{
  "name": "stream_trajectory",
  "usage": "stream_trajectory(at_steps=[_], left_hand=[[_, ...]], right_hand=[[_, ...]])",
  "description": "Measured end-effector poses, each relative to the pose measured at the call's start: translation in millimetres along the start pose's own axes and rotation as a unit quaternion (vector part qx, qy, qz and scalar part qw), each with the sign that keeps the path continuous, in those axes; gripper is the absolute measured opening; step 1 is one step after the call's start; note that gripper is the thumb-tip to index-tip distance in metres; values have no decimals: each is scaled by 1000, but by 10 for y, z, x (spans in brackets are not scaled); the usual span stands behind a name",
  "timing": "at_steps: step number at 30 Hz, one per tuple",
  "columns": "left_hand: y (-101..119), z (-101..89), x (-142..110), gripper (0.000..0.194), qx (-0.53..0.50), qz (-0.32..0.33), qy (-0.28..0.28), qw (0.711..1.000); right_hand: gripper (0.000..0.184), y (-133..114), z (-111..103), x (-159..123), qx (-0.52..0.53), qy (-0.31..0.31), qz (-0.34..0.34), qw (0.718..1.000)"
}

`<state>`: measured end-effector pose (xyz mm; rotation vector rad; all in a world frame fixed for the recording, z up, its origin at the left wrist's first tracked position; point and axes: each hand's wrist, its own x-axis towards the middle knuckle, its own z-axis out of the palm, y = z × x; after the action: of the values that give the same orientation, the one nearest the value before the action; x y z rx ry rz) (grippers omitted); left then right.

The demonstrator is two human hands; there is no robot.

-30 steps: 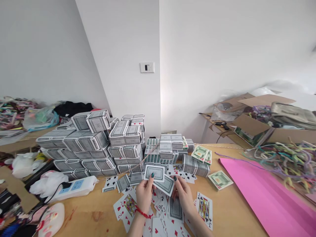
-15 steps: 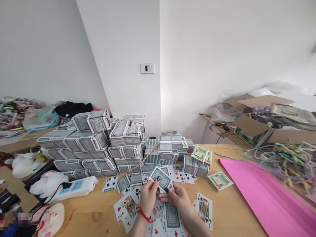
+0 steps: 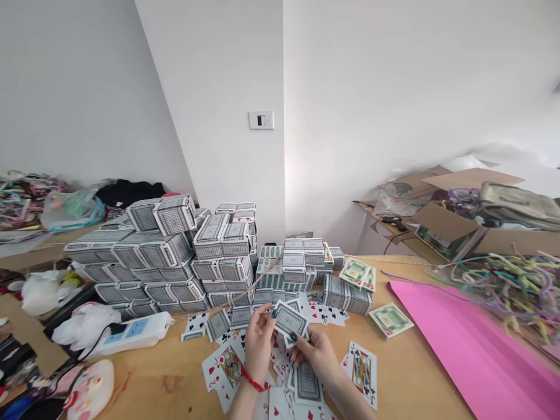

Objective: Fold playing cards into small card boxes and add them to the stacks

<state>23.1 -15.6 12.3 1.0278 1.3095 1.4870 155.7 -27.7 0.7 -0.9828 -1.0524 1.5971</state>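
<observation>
Two overlapping playing cards [image 3: 290,322] are held up over the table, the front one showing its grey-green patterned back. My right hand [image 3: 318,353] pinches them at their lower corner, thumb on the front. My left hand [image 3: 259,344], with a red cord bracelet [image 3: 252,380], has its thumb on their upper left edge; its index finger is raised away from them. Below lie scattered cards, among them a face-down card [image 3: 307,382], a jack [image 3: 231,363] on the left and a jack of clubs [image 3: 361,373] on the right.
Blocks built of folded cards [image 3: 151,251] are stacked at the left and centre back. Green card boxes [image 3: 391,321] lie to the right, beside pink paper [image 3: 464,350] and tangled fuzzy stems [image 3: 503,291]. A white power strip [image 3: 135,332] is at left.
The held cards have shifted slightly right and down. My left thumb has slid to their edge, and my left index finger has lifted up and away.
</observation>
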Motion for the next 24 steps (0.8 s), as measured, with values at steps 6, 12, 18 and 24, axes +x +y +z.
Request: stream_trajectory(at_steps=[6, 12, 18, 24], left_hand=[[-33, -29, 25, 33, 7, -30, -11, 999], [11, 66, -27, 32, -42, -85, -54, 994], [-27, 82, -76, 29, -38, -77, -69, 994], [-106, 115, -187, 22, 20, 0, -83, 996]], right_hand=[[39, 1, 0, 16, 29, 13, -16, 999], [35, -8, -28, 23, 72, 31, -29, 996], [38, -55, -25, 11, 99, 43, -17, 994], [51, 1, -27, 43, 7, 40, -10, 999]])
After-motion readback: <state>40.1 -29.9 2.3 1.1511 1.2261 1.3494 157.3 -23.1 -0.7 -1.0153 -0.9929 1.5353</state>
